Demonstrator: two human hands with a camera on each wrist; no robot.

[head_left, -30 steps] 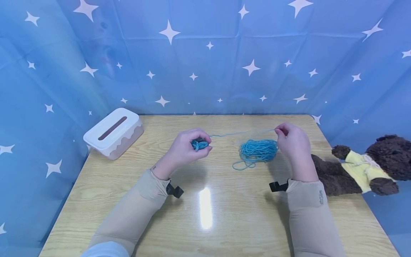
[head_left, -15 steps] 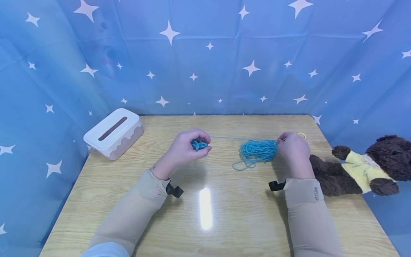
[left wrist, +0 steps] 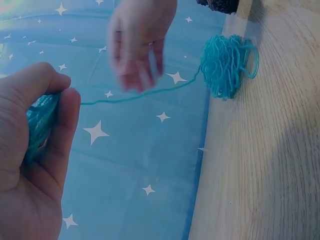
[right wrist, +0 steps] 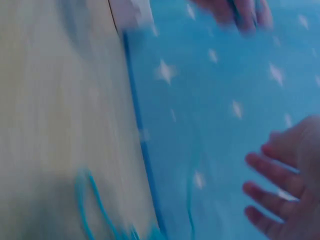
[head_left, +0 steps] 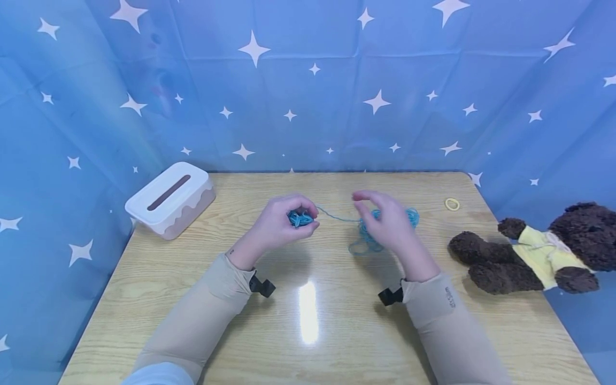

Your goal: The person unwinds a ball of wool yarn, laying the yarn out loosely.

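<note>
My left hand (head_left: 284, 218) curls round a small wound bundle of teal yarn (head_left: 300, 218), with fingertips and thumb nearly meeting in the left wrist view. From that bundle a single yarn strand (left wrist: 140, 96) runs slackly to a larger loose yarn heap (left wrist: 222, 65) on the table. Over the heap hovers my right hand (head_left: 389, 222), hiding part of it in the head view. Its fingers are spread apart in the right wrist view, and nothing lies between them. A loop of yarn (head_left: 358, 247) trails from the heap's near side.
A white-lidded tissue box (head_left: 168, 198) stands at the table's back left. Toward the back right lies a small yellow ring (head_left: 452, 204). A brown teddy bear in a yellow top (head_left: 539, 256) lies across the right edge. Behind the table hangs a blue star-patterned curtain (head_left: 308, 117).
My right hand has let go of the strand and moved left over the heap. The strand, taut half a second ago, now sags. The yellow ring has come into full view. My left hand stays put.
</note>
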